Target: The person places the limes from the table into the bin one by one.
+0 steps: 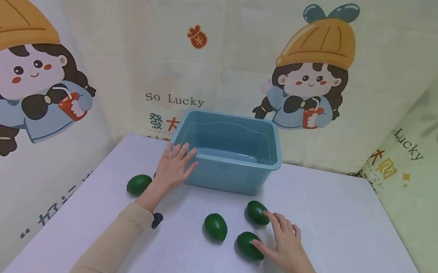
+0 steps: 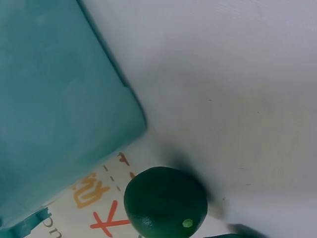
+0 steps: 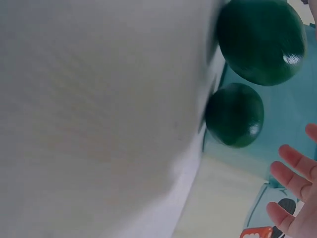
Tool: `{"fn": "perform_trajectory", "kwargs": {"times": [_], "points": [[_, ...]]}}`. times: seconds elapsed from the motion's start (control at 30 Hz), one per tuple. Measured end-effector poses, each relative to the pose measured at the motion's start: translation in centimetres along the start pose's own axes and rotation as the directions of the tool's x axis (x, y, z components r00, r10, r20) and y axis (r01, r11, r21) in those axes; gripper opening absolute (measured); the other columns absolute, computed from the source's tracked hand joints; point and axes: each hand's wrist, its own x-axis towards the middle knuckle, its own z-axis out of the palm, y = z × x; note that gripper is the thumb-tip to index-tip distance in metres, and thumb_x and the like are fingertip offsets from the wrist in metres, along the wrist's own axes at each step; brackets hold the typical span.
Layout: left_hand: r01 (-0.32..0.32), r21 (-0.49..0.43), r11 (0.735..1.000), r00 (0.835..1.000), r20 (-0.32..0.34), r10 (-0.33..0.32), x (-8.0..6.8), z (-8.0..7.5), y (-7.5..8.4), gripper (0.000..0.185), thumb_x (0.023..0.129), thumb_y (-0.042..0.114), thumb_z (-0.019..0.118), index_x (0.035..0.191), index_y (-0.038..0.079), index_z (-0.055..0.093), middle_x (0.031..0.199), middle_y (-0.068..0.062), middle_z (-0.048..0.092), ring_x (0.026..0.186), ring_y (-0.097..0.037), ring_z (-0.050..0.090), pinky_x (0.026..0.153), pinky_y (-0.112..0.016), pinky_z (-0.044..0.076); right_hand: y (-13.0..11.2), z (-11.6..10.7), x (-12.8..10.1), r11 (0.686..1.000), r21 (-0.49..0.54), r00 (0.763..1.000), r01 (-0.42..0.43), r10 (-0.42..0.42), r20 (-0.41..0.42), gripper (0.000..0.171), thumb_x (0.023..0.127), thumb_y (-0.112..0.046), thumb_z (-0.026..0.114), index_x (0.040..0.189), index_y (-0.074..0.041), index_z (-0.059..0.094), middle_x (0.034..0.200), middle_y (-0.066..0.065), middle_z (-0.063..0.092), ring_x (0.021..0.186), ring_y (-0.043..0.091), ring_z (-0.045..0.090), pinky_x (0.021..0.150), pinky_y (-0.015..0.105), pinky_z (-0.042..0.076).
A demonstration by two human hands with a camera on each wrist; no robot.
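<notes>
A blue plastic basin [image 1: 225, 172] stands near the back of the table. My left hand [image 1: 173, 169] reaches over its near left rim, fingers spread and nothing held. Left of the basin lies a smooth dark green lime-like fruit [image 1: 139, 185], seen close up in the left wrist view [image 2: 166, 201], where the hand itself is out of sight. My right hand [image 1: 285, 246] is spread at two similar fruits, a nearer one [image 1: 249, 245] by the thumb and a farther one [image 1: 257, 212] by the fingertips; contact cannot be judged. Another green fruit [image 1: 215, 227] lies left of these.
The white tabletop [image 1: 352, 239] extends to the right of the right hand. A cream cloth [image 1: 238, 63] printed with cartoon figures hangs behind and at both sides. The basin's interior floor is partly visible.
</notes>
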Motion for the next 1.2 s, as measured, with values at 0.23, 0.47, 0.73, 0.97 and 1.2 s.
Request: {"fn": "perform_trajectory", "kwargs": {"times": [0.23,0.47,0.73,0.97,1.2], "points": [[-0.048,0.003,0.999,0.995,-0.087,0.048,0.0,0.9,-0.1,0.059,0.097,0.046,0.004,0.124,0.015,0.047,0.121,-0.012,0.046,0.107,-0.03,0.042,0.1,-0.048,0.023,-0.1,0.4,-0.5,1.0,-0.004,1.0,-0.008,0.008,0.023,0.077,0.075,-0.055,0.065,0.135,-0.017,0.036,0.124,0.005,0.043,0.111,0.025,0.044,0.088,0.055,0.025],[-0.066,-0.005,0.998,0.984,-0.168,0.064,0.3,1.6,0.2,0.049,0.099,0.044,0.011,0.118,0.013,0.044,0.109,-0.012,0.043,0.094,-0.029,0.04,0.092,-0.047,0.027,-0.1,0.4,-0.8,0.998,-0.061,0.998,-0.012,0.016,0.058,0.078,0.074,-0.058,0.063,0.135,-0.018,0.036,0.123,0.006,0.044,0.11,0.025,0.045,0.088,0.056,0.027],[-0.052,-0.025,0.998,0.974,-0.223,0.045,0.4,2.3,0.4,0.05,0.099,0.044,0.012,0.114,0.012,0.046,0.101,-0.012,0.042,0.088,-0.029,0.038,0.089,-0.047,0.027,-0.2,0.8,-1.0,0.998,-0.067,0.997,0.01,-0.005,0.076,0.078,0.073,-0.061,0.062,0.133,-0.018,0.038,0.122,0.004,0.045,0.109,0.025,0.046,0.088,0.055,0.029],[-0.045,-0.052,0.998,0.96,-0.278,0.029,0.6,2.6,0.6,0.046,0.099,0.043,0.014,0.11,0.012,0.047,0.094,-0.012,0.041,0.083,-0.029,0.036,0.087,-0.046,0.028,-0.2,1.0,-1.3,0.996,-0.086,0.996,0.004,0.003,0.088,0.079,0.073,-0.062,0.062,0.133,-0.016,0.039,0.12,0.005,0.046,0.107,0.025,0.047,0.087,0.054,0.031],[-0.027,-0.057,0.998,0.964,-0.264,0.011,0.6,2.9,0.8,0.05,0.099,0.044,0.011,0.108,0.012,0.049,0.094,-0.011,0.043,0.084,-0.029,0.039,0.088,-0.045,0.03,-0.3,1.3,-1.7,0.996,-0.087,0.996,0.004,0.004,0.094,0.079,0.073,-0.062,0.062,0.132,-0.014,0.04,0.119,0.006,0.047,0.109,0.026,0.047,0.085,0.053,0.033]]}}
